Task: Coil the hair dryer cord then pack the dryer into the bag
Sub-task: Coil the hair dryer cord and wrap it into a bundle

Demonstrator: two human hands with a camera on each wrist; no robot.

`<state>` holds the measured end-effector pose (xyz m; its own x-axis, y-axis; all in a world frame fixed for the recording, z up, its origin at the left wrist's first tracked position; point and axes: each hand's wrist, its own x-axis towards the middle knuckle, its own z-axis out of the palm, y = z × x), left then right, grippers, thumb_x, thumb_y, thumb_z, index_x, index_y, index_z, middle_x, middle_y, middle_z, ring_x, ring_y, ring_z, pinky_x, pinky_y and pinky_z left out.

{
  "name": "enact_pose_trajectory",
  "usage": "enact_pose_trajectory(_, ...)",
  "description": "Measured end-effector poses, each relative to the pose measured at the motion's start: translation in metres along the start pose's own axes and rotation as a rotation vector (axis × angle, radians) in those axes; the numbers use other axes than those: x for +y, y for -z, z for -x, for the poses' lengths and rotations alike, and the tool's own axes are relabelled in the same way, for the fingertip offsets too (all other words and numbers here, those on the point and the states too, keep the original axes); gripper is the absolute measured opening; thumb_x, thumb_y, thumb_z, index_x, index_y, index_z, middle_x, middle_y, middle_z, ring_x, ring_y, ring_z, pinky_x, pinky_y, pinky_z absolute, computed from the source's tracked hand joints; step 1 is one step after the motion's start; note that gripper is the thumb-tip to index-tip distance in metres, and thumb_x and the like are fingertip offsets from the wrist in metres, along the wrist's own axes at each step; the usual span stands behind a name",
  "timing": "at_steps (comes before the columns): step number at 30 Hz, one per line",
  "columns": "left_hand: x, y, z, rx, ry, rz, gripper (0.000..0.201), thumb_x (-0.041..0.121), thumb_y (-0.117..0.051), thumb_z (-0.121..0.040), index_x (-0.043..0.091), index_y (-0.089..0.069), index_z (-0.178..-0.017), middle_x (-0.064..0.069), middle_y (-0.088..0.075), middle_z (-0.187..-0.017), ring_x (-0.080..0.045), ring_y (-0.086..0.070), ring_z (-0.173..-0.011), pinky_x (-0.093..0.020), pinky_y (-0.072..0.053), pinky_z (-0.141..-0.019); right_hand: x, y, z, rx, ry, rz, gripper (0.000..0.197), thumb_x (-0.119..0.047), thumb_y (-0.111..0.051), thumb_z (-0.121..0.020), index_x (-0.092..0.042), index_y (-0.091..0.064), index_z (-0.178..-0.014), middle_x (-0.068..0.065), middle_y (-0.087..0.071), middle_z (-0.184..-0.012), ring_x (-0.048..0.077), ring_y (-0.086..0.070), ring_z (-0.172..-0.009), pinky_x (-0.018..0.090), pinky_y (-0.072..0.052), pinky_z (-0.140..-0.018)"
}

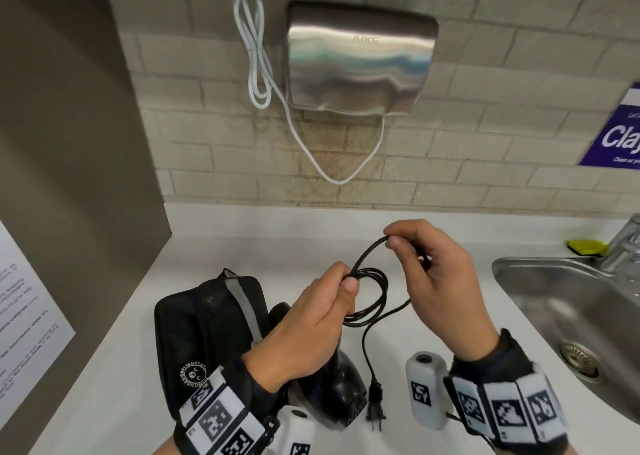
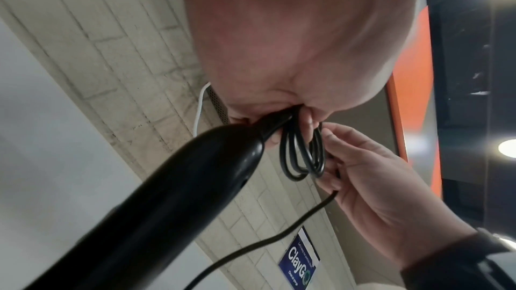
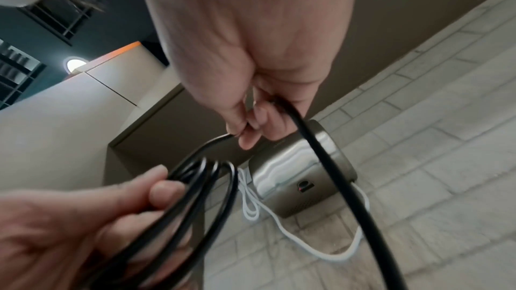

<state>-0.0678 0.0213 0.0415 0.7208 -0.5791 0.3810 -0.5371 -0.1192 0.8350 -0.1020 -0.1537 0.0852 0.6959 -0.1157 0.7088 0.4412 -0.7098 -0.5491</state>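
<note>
Nearest on the white counter [image 1: 242, 233], the plug [image 1: 375, 409] lies beside the black hair dryer [image 1: 341, 385] and bag [image 1: 207, 333]. Above, the left hand [image 1: 311, 319] grips the coiled cord [image 1: 372, 295]; farther, right-hand [image 1: 440, 281] fingers [image 1: 398, 243] pinch one loop.

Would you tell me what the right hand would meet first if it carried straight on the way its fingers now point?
Probably the left hand. The right hand pinches the cord with its fingers aimed left, toward the coil the left hand grips. Depth is hard to judge; it might pass just beyond it.
</note>
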Motion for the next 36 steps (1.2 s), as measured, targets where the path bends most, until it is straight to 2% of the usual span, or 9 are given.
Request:
enact_pose_trajectory(4, 0.0, 0.0, 0.001, -0.018, -0.011, 0.029, 0.037, 0.046, -0.028, -0.102, 0.018, -0.041, -0.082, 0.014, -0.041, -0.069, -0.007, -0.04, -0.067, -0.03, -0.039, -0.064, 0.008, -0.011, 0.002, -0.129, -0.159, -0.117, 0.014, -0.01, -0.058, -0.095, -0.02, -0.067, -0.1, -0.002, -0.066, -0.093, 0.01, -0.059, -0.079, 0.023, -0.046, -0.072)
enact_pose_trajectory(9, -0.001, 0.002, 0.003, 0.033, 0.003, 0.09, 0.035, 0.048, -0.028, -0.102, 0.026, -0.043, -0.08, 0.014, -0.041, -0.069, -0.008, -0.04, -0.067, -0.027, -0.038, -0.063, 0.013, -0.016, 0.019, -0.36, -0.257, -0.359, 0.035, -0.045, -0.062, -0.082, -0.025, -0.066, -0.111, -0.011, -0.066, -0.1, 0.009, -0.06, -0.09, 0.023, -0.047, -0.079)
enact_pose_trajectory(13, -0.002, 0.003, 0.001, 0.073, 0.006, 0.131, 0.034, 0.046, -0.032, -0.103, 0.027, -0.048, -0.08, 0.017, -0.043, -0.069, -0.006, -0.04, -0.068, -0.025, -0.039, -0.067, 0.017, -0.023, 0.028, -0.439, -0.266, -0.362, 0.01, -0.032, -0.069, -0.087, -0.025, -0.068, -0.094, -0.01, -0.06, -0.076, 0.014, -0.05, -0.068, 0.033, -0.043, -0.063)
enact_pose_trajectory(16, -0.003, 0.003, 0.0, 0.09, -0.004, 0.131, 0.037, 0.038, -0.031, -0.103, 0.012, -0.045, -0.081, 0.015, -0.043, -0.069, -0.007, -0.042, -0.069, -0.027, -0.042, -0.068, 0.02, -0.024, 0.03, -0.444, -0.334, -0.537, 0.006, -0.018, -0.067, -0.089, -0.014, -0.069, -0.085, -0.001, -0.07, -0.082, 0.02, -0.065, -0.08, 0.042, -0.052, -0.079)
enact_pose_trajectory(19, -0.004, 0.002, -0.002, 0.105, 0.001, 0.151, 0.033, 0.036, -0.031, -0.102, 0.018, -0.043, -0.077, 0.016, -0.044, -0.068, -0.007, -0.042, -0.067, -0.026, -0.042, -0.067, 0.021, -0.023, 0.03, -0.461, -0.368, -0.626, 0.008, -0.011, -0.066, -0.088, -0.004, -0.066, -0.085, 0.005, -0.071, -0.086, 0.021, -0.067, -0.089, 0.04, -0.054, -0.089)
enact_pose_trajectory(23, -0.004, 0.0, -0.002, 0.115, 0.006, 0.151, 0.03, 0.038, -0.031, -0.103, 0.022, -0.045, -0.082, 0.019, -0.053, -0.07, -0.004, -0.05, -0.068, -0.027, -0.047, -0.07, 0.023, -0.022, 0.029, -0.496, -0.38, -0.722, 0.006, -0.009, -0.063, -0.089, -0.01, -0.067, -0.084, 0.01, -0.07, -0.088, 0.026, -0.067, -0.093, 0.039, -0.053, -0.091)
enact_pose_trajectory(28, 0.0, 0.003, -0.003, 0.133, 0.017, 0.093, 0.029, 0.032, -0.032, -0.103, 0.021, -0.055, -0.116, 0.026, -0.059, -0.069, 0.004, -0.056, -0.07, -0.011, -0.043, -0.071, 0.019, -0.021, 0.026, -0.581, -0.378, -0.768, 0.015, -0.013, -0.057, -0.093, -0.017, -0.063, -0.079, 0.003, -0.061, -0.084, 0.017, -0.057, -0.087, 0.028, -0.047, -0.086)
enact_pose_trajectory(31, 0.003, 0.003, -0.003, 0.148, 0.028, 0.163, 0.026, 0.02, -0.034, -0.105, 0.015, -0.059, -0.108, 0.022, -0.059, -0.064, 0.006, -0.056, -0.065, -0.009, -0.042, -0.069, 0.016, -0.021, 0.025, -0.605, -0.386, -0.781, 0.017, -0.011, -0.053, -0.093, -0.015, -0.064, -0.082, -0.002, -0.067, -0.089, 0.012, -0.062, -0.092, 0.023, -0.047, -0.087)
enact_pose_trajectory(36, -0.005, 0.001, -0.006, 0.248, 0.099, 0.118, 0.036, 0.036, -0.033, -0.105, 0.017, -0.062, -0.095, 0.002, -0.063, -0.077, -0.006, -0.06, -0.076, -0.023, -0.05, -0.075, 0.011, -0.033, 0.032, -0.44, -0.41, -0.726, 0.013, -0.021, -0.066, -0.087, -0.01, -0.06, -0.089, -0.008, -0.068, -0.087, 0.007, -0.063, -0.084, 0.025, -0.048, -0.08)
